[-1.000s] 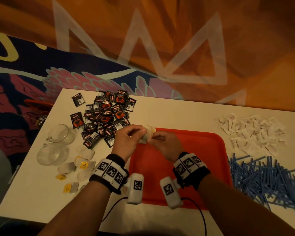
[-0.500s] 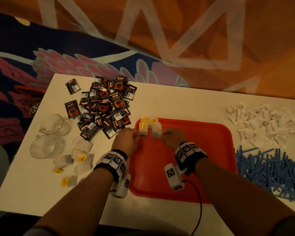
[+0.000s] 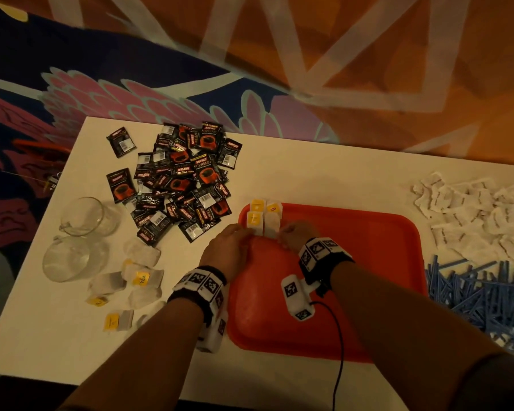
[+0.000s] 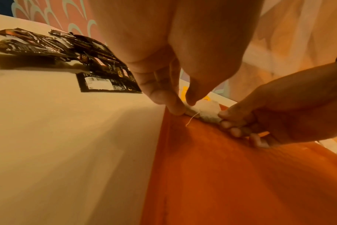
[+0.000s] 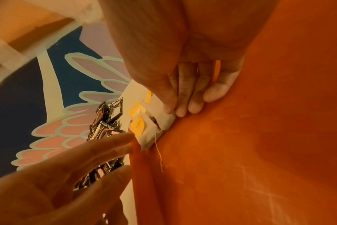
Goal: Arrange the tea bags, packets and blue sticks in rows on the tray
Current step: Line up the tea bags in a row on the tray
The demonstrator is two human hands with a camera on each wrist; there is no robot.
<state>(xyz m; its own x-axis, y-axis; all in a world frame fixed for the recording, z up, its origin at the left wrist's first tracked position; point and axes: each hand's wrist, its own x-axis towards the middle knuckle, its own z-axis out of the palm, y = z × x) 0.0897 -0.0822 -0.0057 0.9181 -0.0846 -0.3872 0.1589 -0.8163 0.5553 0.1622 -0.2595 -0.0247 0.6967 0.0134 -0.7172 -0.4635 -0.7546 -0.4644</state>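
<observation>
Several tea bags [image 3: 272, 223] with yellow tags lie close together in the far-left corner of the red tray [image 3: 368, 262]. My right hand [image 3: 281, 237] pinches the near corner of the right-hand tea bag [image 5: 164, 120] between thumb and finger. My left hand [image 3: 249, 232] has straight fingers [image 5: 113, 146] that touch the left-hand bag [image 5: 144, 137] at the tray's edge. A loose string [image 4: 191, 119] trails onto the tray. A pile of black packets [image 3: 184, 179] lies at the far left, white packets [image 3: 472, 209] at the far right and blue sticks [image 3: 487, 292] at the right.
More tea bags [image 3: 137, 274] lie loose on the white table [image 3: 324, 176] left of the tray. Two glass cups [image 3: 83, 218] stand near the table's left edge. A black cable [image 3: 340, 351] runs from my right wrist across the tray's near edge.
A second ago both hands held a tea bag in the air over the tray's corner. It now lies on the tray beside the others, with both hands down at it.
</observation>
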